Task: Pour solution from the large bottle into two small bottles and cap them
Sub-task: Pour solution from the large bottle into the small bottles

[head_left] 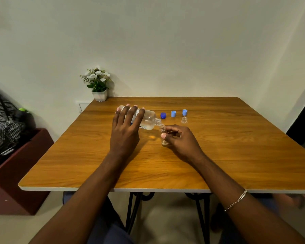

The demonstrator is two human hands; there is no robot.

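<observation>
The first pour is in hand. The left hand (125,127) has its grip wrapped over the large bottle (144,120), fingers curled across the barrel, and holds it tipped almost level with the open neck pointing to the person's right. The mouth sits just above the neck of the first small bottle (163,135), touching it or very nearly. The right hand (181,140) steadies that small bottle, thumb and fingertips pinching its side. Whether its base rests on the tabletop (218,155) cannot be told, and no stream or fill level is clear enough to read.

The second small bottle (184,120) stands upright and uncapped just beyond the right hand. Behind it lie three caps in a row: a dark blue cap (163,115) and two light blue caps (173,113) (184,112).

By this judgement the task is early: neither small bottle is capped. The next move calls for a slow, slight tilt so the liquid lands in the narrow neck, then levelling the large bottle before shifting to the second one.
</observation>
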